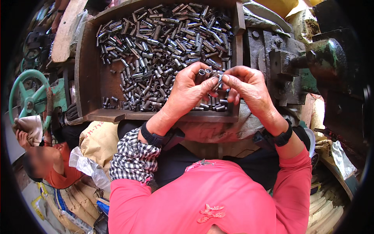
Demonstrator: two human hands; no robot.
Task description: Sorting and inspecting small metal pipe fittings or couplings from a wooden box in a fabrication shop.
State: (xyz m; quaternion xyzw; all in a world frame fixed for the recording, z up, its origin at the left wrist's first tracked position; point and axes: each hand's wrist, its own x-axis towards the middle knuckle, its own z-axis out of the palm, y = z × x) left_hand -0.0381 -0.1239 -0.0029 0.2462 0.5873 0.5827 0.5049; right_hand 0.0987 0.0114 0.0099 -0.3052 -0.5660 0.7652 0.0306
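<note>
Above the near right part of a shallow brown tray, my two hands meet. A heap of short, dark metal tubes fills much of that tray. My left hand is closed, with a couple of tubes standing out between its fingers, open ends up. Thumb and fingers of my right hand pinch a small shiny metal tube right by the left thumb tip. Fingers cover part of that piece, so its full shape is hidden.
To the right stands a heavy, dark machine close to the tray. A green handwheel is at the left. Below it, a person in orange holds a cloth. A paper sack lies between us; stacked sacks are lower right.
</note>
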